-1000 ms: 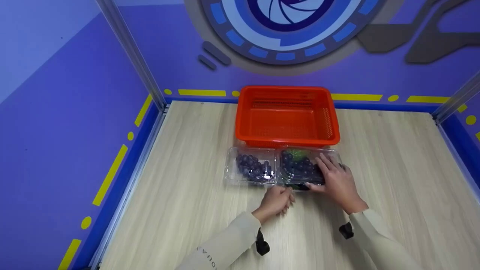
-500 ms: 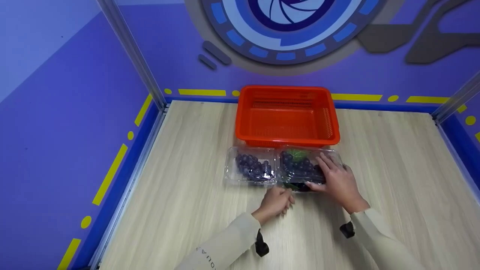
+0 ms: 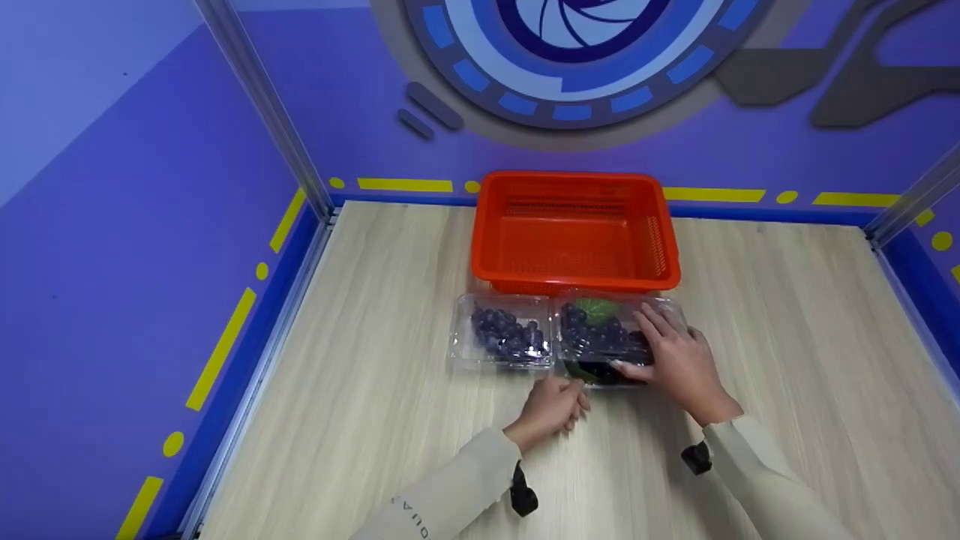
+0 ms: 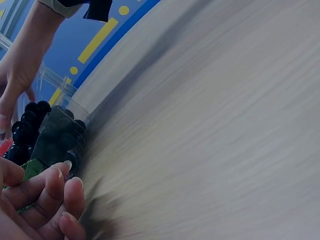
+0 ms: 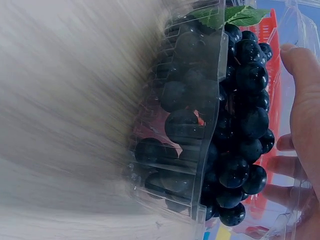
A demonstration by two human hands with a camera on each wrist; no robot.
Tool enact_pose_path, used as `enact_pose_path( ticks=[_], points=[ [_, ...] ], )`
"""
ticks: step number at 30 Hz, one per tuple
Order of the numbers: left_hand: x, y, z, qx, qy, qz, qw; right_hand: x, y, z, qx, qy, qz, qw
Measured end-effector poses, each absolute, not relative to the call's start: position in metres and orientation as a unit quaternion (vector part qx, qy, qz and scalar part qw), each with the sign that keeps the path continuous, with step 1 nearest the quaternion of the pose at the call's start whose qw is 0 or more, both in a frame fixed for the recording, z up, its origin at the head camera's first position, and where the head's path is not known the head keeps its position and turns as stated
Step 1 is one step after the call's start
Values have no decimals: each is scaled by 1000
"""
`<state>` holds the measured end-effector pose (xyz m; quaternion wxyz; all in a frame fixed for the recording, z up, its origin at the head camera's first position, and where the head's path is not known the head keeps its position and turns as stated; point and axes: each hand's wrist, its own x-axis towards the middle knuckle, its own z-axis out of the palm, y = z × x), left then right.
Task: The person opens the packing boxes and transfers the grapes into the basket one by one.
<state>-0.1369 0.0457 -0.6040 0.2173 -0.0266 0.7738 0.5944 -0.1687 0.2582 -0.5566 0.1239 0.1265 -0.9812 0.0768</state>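
A clear plastic clamshell box (image 3: 600,384) of dark grapes (image 5: 245,122) and green leaves lies on the table. Its lid (image 5: 301,22) stands ajar above the fruit in the right wrist view. My right hand (image 3: 681,367) grips that lid, thumb at the front edge and fingers spread over the top. At the box's front left corner, my left hand (image 3: 551,409) has its fingers loosely curled, with nothing visible held; whether they touch the box is unclear. To the left sits a second clear box (image 3: 463,349) with a grape bunch (image 3: 506,334).
Behind both boxes stands an orange-red plastic basket (image 3: 576,281) with nothing visible inside. The pale wooden table (image 3: 375,360) is bounded by a purple-blue back wall (image 3: 330,97) and side panels with metal corner posts.
The right box's lid has risen slightly at the front, showing more grapes and leaf along that edge. My right hand shifted marginally right with it; my left hand is nearly still.
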Motion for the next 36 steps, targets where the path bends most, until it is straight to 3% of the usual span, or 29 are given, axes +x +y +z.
enact_pose_path(
  ticks=[19, 29, 36],
  points=[
    [-133, 42, -605, -12, 769, 601, 216, -170, 257, -550, 115, -986, 72, 102],
    [-131, 43, -604, -24, 761, 610, 220, -173, 258, -552, 138, -976, 80, 146],
    [-130, 44, -603, -25, 767, 604, 215, -174, 257, -554, 130, -976, 92, 148]
  ],
)
